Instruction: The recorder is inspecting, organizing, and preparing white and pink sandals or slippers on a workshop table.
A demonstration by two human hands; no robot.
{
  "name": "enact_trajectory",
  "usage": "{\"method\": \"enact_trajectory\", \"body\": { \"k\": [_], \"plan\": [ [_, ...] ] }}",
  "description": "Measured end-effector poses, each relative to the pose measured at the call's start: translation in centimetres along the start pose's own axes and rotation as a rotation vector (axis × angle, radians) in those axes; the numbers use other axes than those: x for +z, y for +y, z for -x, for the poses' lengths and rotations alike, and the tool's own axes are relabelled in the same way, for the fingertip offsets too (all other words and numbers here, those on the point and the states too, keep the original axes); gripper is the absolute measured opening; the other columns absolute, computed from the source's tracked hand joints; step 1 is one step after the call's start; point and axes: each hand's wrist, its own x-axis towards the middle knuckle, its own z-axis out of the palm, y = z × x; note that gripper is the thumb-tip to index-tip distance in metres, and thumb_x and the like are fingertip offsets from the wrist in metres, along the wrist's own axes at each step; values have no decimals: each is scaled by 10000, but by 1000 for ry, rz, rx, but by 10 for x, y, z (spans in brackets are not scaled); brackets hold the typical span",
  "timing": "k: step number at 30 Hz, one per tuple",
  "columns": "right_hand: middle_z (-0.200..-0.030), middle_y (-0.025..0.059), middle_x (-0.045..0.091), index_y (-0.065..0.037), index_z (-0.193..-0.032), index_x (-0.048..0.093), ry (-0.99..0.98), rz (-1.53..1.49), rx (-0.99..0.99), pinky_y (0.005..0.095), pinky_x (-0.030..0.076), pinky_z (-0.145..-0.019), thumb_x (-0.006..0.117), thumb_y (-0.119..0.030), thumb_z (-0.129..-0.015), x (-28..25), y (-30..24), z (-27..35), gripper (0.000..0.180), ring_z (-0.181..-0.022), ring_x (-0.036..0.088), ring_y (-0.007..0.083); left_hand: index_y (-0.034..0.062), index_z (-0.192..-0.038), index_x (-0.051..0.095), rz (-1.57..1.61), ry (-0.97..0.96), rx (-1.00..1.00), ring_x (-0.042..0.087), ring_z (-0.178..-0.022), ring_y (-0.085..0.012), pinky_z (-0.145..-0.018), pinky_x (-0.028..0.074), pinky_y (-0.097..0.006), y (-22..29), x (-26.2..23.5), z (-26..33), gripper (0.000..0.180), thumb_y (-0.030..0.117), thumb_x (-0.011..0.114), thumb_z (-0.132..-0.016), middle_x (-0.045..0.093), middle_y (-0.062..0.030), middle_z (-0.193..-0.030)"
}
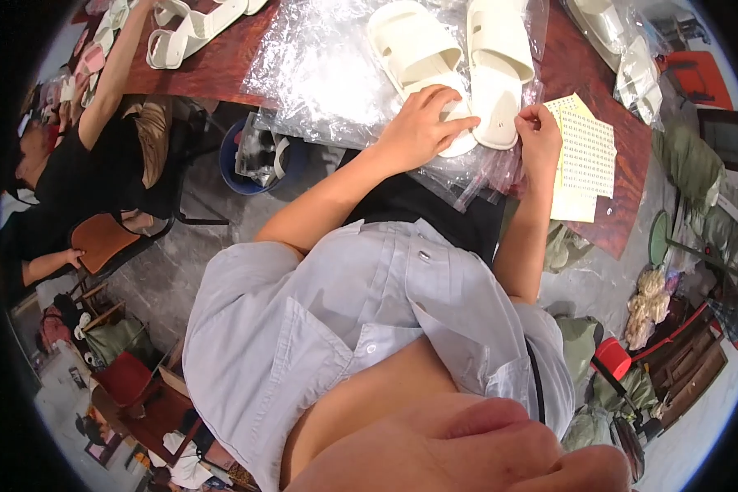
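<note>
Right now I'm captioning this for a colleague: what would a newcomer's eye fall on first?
Likely the two cream slippers on shiny clear plastic, top centre, with the left hand on one and the right hand beside the other. Then the yellow printed sheets, right of the right hand on the reddish table.

Reddish-brown desk (631, 160), wood-grain surface. Strappy cream sandals (172, 47), lying at its upper left. Blue bucket (231, 174), on the grey floor (160, 266) beside the desk, containing clear plastic and a pale strip. Co-worker (78, 168) in black, at left, one arm raised toward the sandals. Chair (105, 243) with brown seat panel and dark frame, near the co-worker. Red chair (125, 377), lower left; green sack (116, 343) just beside it. Red-orange item (701, 78), upper right, kind unclear. Green bundle (687, 164), below it. Cream bundle (648, 302), right side, knotted or gathered. Red container (612, 358), lower right, among green sacking.
</note>
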Motion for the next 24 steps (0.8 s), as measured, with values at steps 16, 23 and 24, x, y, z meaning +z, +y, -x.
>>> {"method": "enact_trajectory", "body": {
  "k": [16,23,24],
  "plan": [
    [-1034,251,565,-117,-1227,641,-246,533,-586,501,374,-931,662,-251,-890,68,-57,-50,363,-1043,498,434,179,-1234,638,-47,-129,54,435,-1251,-396,-1047,379,-481,1,2,4,478,152,719,-764,467,-227,-1308],
    [-954,237,578,13,-1079,637,-73,443,-575,508,386,-865,621,-165,-909,62,-51,-65,247,-989,515,419,235,-1313,554,-24,-231,-96,392,-1272,-416,-904,453,-532,19,-11,8,652,142,780,-709,407,-228,-1316],
    [-954,237,578,13,-1079,637,-77,444,-585,508,386,-865,621,-165,-909,59,-51,-69,247,-989,515,419,227,-1301,560,-119,-127,-47,420,-1235,-412,-857,474,-525,18,-9,11,644,158,788,-702,394,-226,-1327]
  ]
}}
